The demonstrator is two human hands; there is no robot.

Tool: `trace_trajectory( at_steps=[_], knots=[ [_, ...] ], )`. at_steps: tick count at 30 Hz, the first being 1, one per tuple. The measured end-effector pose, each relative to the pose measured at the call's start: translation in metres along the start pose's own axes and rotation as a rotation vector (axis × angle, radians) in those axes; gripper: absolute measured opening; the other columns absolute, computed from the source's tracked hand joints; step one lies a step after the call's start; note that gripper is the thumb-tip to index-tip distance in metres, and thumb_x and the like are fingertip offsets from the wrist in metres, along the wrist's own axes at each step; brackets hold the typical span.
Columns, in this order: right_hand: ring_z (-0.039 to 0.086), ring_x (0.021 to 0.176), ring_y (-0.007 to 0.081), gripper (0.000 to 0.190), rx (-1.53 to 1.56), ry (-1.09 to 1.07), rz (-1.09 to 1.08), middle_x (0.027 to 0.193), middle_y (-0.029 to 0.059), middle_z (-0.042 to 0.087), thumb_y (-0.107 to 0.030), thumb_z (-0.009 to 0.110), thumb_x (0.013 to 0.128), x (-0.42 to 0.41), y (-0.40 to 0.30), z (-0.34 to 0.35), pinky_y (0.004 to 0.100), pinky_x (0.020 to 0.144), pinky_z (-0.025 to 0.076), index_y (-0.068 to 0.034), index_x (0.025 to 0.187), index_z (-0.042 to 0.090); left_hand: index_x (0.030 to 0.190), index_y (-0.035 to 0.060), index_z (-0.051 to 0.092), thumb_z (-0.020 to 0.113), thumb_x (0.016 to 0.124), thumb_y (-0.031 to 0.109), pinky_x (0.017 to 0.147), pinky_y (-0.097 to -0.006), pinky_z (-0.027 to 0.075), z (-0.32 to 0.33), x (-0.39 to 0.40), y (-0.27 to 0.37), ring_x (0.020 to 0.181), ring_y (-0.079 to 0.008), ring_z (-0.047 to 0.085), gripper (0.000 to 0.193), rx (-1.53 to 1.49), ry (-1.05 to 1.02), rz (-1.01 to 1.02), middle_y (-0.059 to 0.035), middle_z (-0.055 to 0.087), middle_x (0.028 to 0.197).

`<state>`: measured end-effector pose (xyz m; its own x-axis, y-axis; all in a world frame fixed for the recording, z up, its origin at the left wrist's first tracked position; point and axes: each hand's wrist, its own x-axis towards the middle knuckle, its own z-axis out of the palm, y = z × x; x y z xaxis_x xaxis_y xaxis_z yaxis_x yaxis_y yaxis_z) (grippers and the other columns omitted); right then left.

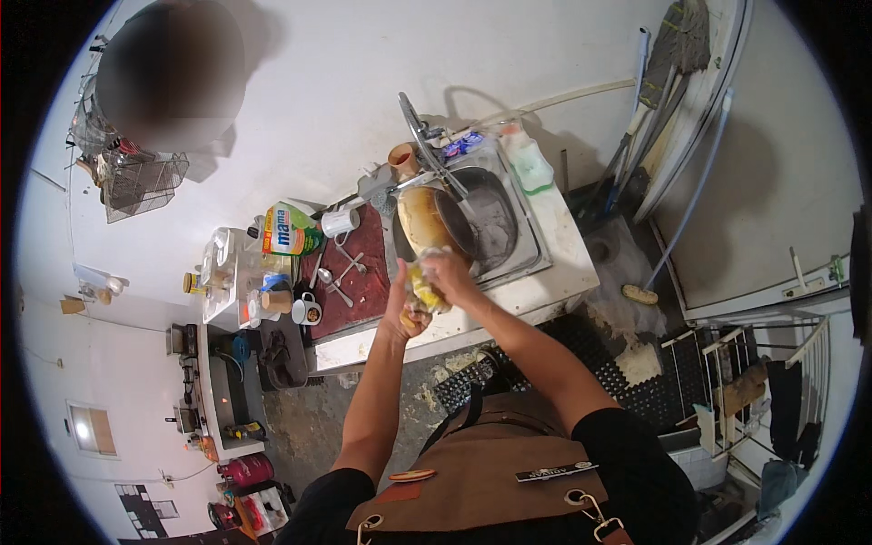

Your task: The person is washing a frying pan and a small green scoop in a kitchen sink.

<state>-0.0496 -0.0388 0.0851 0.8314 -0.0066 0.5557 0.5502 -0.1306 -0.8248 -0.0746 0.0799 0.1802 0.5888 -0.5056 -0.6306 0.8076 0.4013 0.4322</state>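
Note:
A soapy yellow sponge (pixel 428 294) is squeezed between my two hands, above the front edge of the sink counter. My left hand (pixel 403 315) grips it from the left and below, thumb pointing up. Fingers curled, my right hand (pixel 448 276) presses on its upper right side, with white suds on the fingers. Just beyond my hands a stained tan cooking pot (pixel 426 218) lies tipped on its side in the sink, its dark mouth facing right. The steel sink (pixel 538 255) has a basin holding greyish, foamy water. A curved chrome faucet (pixel 414 122) arches above the pot.
Left of the sink, a dark red mat (pixel 368 286) carries a spoon (pixel 334 283), other cutlery and a white mug (pixel 340 222). A Mama dish soap pouch (pixel 289 228) stands behind. Right of the basin sits a green-and-white sponge tray (pixel 531 167). A wire basket (pixel 143 184) hangs on the wall.

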Motion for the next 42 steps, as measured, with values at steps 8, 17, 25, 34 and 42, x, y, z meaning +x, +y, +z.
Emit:
trace_trajectory(
  at_steps=[8,17,25,34,42],
  knots=[
    [0.059,0.089,0.0309,0.02,-0.171,0.06,0.532,0.096,0.0163,0.06,-0.014,0.062,0.082,0.014,-0.016,0.011,0.0354,0.074,0.045,-0.001,0.096,0.061,0.088,0.0033,0.06,0.051,0.091,0.02,0.026,-0.0138,0.034,-0.048,0.027,0.012,0.03,-0.0036,0.04,0.019,-0.312,-0.002,-0.023,-0.0028,0.061,0.064],
    [0.058,0.099,0.0368,0.041,-0.256,-0.515,0.408,0.111,0.024,0.058,-0.018,0.063,0.079,0.031,-0.038,0.005,0.0384,0.088,0.045,0.005,0.113,0.057,0.094,0.0098,0.055,0.038,0.089,0.064,0.027,-0.0153,0.033,-0.065,0.027,0.035,0.034,-0.0034,0.041,0.057,-0.265,-0.054,-0.075,0.0013,0.053,0.058],
    [0.055,0.101,0.0404,0.037,-0.568,-0.285,0.09,0.108,0.025,0.057,-0.001,0.057,0.074,0.037,-0.001,0.041,0.0422,0.09,0.043,0.003,0.111,0.06,0.09,0.0119,0.054,0.029,0.073,0.086,0.03,-0.0178,0.025,-0.094,0.032,0.054,0.035,-0.005,0.034,0.08,-0.324,-0.191,-0.231,0.0004,0.049,0.059],
    [0.054,0.106,0.0383,0.039,-0.336,-0.479,0.213,0.114,0.0211,0.058,-0.006,0.063,0.077,0.048,-0.034,0.033,0.0418,0.091,0.043,-0.001,0.115,0.058,0.101,0.0116,0.056,0.026,0.085,0.075,0.026,-0.0188,0.03,-0.082,0.03,0.053,0.032,-0.0076,0.041,0.072,-0.285,-0.071,-0.136,0.0002,0.055,0.059],
    [0.051,0.108,0.0296,0.03,-0.794,-0.701,-0.421,0.112,0.0059,0.059,-0.015,0.065,0.07,0.087,0.041,0.018,0.0488,0.096,0.035,-0.009,0.099,0.064,0.079,0.0084,0.05,0.053,0.09,0.041,0.025,-0.019,0.026,-0.103,0.027,0.042,0.033,-0.0064,0.036,0.035,-0.178,-0.105,-0.202,-0.0003,0.048,0.056]
  ],
)
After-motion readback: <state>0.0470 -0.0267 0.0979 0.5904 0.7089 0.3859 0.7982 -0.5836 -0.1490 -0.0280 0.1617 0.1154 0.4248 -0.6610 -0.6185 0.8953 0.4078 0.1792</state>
